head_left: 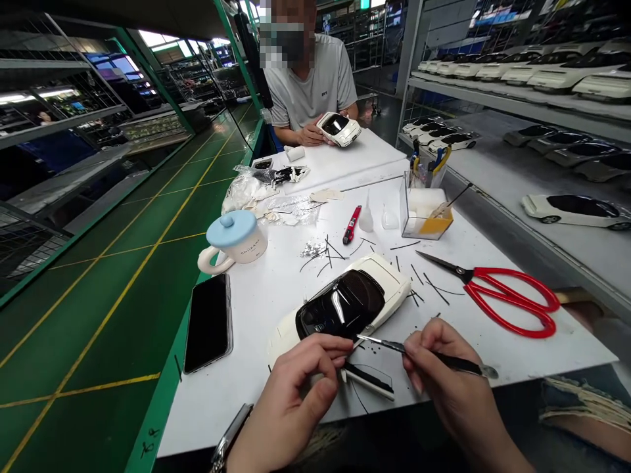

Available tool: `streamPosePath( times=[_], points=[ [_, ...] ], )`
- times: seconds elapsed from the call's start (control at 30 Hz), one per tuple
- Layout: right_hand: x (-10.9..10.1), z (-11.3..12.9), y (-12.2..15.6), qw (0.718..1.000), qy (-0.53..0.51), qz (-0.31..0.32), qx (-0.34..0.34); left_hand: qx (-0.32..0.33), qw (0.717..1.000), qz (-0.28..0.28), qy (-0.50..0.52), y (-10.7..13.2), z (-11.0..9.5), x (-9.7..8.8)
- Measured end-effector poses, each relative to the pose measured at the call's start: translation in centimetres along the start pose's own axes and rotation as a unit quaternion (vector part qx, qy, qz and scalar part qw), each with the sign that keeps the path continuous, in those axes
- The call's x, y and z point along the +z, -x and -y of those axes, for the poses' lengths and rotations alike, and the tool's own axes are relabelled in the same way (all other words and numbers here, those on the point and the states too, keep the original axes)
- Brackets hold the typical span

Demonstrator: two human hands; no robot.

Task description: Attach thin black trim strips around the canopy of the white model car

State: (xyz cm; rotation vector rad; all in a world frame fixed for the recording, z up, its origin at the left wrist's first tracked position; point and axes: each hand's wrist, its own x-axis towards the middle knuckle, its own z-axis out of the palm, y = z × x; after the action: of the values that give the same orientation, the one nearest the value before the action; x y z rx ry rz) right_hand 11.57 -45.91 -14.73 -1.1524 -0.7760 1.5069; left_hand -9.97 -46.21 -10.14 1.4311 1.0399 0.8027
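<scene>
A white model car (pixel 394 279) with a black roof and windows lies slanted on the white table. Its near side faces me, and a white door panel (pixel 369 382) with a clear window stands out from that side. My left hand (pixel 308 381) is curled against this near side, its fingertips at the door opening and its thumb nearer me. In my right hand (pixel 438 364), thumb and fingers pinch a slim black tool (pixel 458 363) with a pointed silver tip. That tip meets the car's side just beyond my left fingertips. Tiny dark bits lie below it.
Red-handled scissors (pixel 513 295) lie at right, near black strips (pixel 434 286). Behind the car are a red cutter (pixel 351 225) and clear box (pixel 426 223). A phone (pixel 210 322) and lidded mug (pixel 236 240) stand left. Opposite, a person (pixel 315 85) holds another white car (pixel 340 129).
</scene>
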Motion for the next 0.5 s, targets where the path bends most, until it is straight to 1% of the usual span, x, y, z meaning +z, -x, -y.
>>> streamPosePath(
  times=[0.1,0.2,0.37,0.43,0.5],
  points=[
    [-0.1,-0.1,0.0,1.000,-0.012,0.007,0.010,-0.005,1.000,-0.001,-0.009,0.0,0.0,0.0],
    [-0.2,-0.1,0.0,0.999,-0.029,0.018,0.005,-0.007,1.000,-0.006,-0.015,0.0,-0.1,0.2],
    [-0.2,-0.4,0.0,0.999,-0.035,0.015,-0.002,0.001,0.999,-0.003,-0.033,0.2,0.1,0.2],
    [-0.2,-0.6,0.0,1.000,-0.023,0.019,-0.010,0.029,0.998,-0.012,-0.058,0.4,0.5,0.1],
    [-0.2,-0.7,0.1,0.999,0.004,0.020,-0.026,0.098,0.985,-0.066,-0.124,0.5,1.1,0.1]
  ],
)
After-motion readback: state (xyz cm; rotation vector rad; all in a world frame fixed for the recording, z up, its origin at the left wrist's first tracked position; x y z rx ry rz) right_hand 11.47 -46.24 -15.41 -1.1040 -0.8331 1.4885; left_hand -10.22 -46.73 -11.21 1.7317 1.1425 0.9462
